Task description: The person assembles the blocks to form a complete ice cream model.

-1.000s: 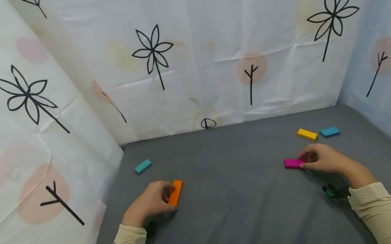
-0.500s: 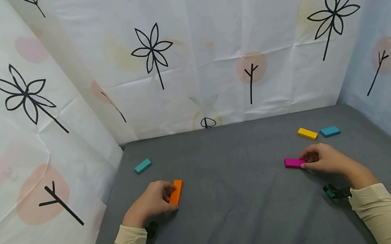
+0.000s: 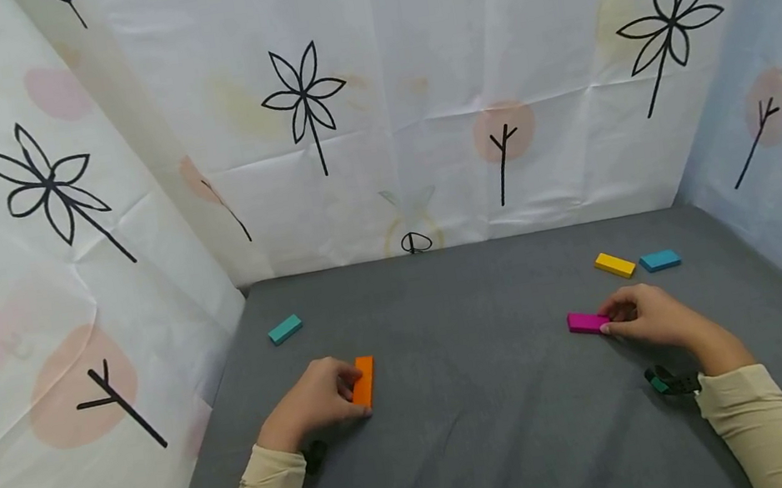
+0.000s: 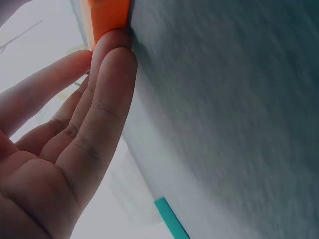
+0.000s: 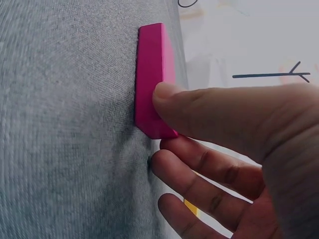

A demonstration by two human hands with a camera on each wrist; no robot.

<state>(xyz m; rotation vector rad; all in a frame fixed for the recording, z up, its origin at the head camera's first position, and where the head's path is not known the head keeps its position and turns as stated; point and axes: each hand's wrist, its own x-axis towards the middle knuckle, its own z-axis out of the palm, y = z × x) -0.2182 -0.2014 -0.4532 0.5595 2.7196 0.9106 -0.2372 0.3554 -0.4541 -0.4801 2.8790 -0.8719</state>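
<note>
My left hand [image 3: 315, 397] is at the left of the table and grips an orange block [image 3: 364, 376] from its near left side. Only one end of the orange block [image 4: 110, 15] shows at the top of the left wrist view, at the fingertips. Over on the right, my right hand [image 3: 650, 316] pinches the right end of a magenta block [image 3: 585, 323]. In the right wrist view the thumb lies on the face of the magenta block [image 5: 149, 74], with the other fingers behind and below it. The block lies flat on the grey cloth.
A teal block [image 3: 286, 330] lies behind the left hand. Beyond the right hand lie a yellow block [image 3: 615, 265] and a blue block [image 3: 660, 261], close together. White patterned sheets [image 3: 403, 124] enclose the grey table [image 3: 465, 435] at the back and sides.
My left hand has shifted slightly to the right with the orange block, which has turned a little so its long side points more straight away. My right hand and the magenta block stay put.
</note>
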